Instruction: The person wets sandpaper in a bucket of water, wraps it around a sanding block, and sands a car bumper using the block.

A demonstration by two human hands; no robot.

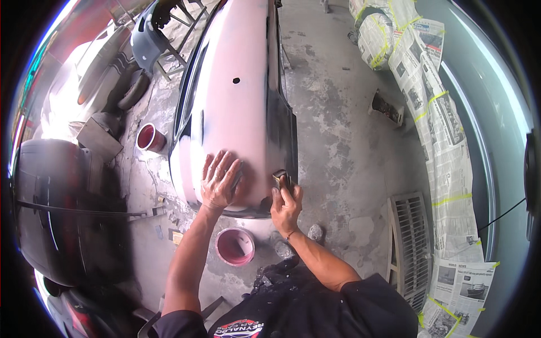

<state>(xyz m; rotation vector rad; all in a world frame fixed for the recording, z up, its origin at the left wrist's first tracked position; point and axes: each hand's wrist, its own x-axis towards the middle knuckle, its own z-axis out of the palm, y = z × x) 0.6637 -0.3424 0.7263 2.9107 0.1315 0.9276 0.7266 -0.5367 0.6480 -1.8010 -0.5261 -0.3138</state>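
A long car bumper (236, 121), coated in pale pink with dark edges, stretches away in front of me. My left hand (218, 183) lies flat on its near end, fingers spread. A dark grey patch shows beside that hand; whether it is a thing under the fingers or a shadow, I cannot tell. At the bumper's right edge, my right hand (287, 204) is closed round a small dark folded pad (279, 176), fingers pinching it against the side. Wet-looking pale residue covers the left fingers. A small black hole sits farther up the bumper.
Below the bumper's near end stands a red-stained bucket (235, 247); another red bucket (151, 138) is at left. Dark car parts (51, 208) crowd the left side. A slatted grille (410, 248) lies at right, beside a newspaper-masked car (451, 169). The concrete floor (332, 141) is stained.
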